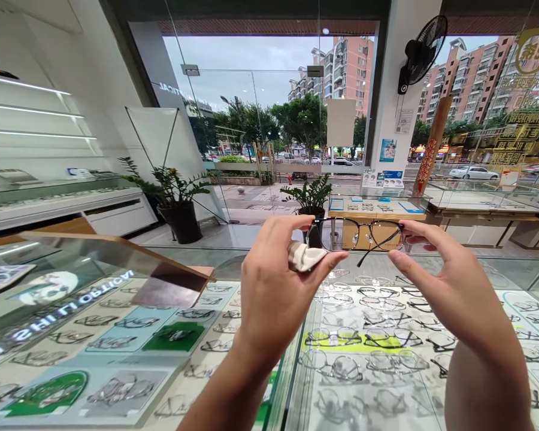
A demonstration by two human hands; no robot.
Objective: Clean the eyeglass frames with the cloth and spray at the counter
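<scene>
Black-rimmed eyeglasses [363,224] are held up level in front of me, above the glass display counter. My left hand [281,263] grips the frame's left end with thumb and fingers, and a crumpled pale cloth [304,257] is tucked in its palm. At the right end of the frame, the fingertips of my right hand [444,272] pinch the rim. One temple arm crosses behind the right lens and its dark tip hangs below. The right hand's other fingers are partly hidden behind the thumb and index finger.
Below my hands, the glass display counter [251,254] holds rows of spectacles [341,338]. A brown-edged mirror or panel [170,287] leans at the left. Farther off stand potted plants [179,209], another display case [377,206] and a glass door. A fan [424,51] hangs at upper right.
</scene>
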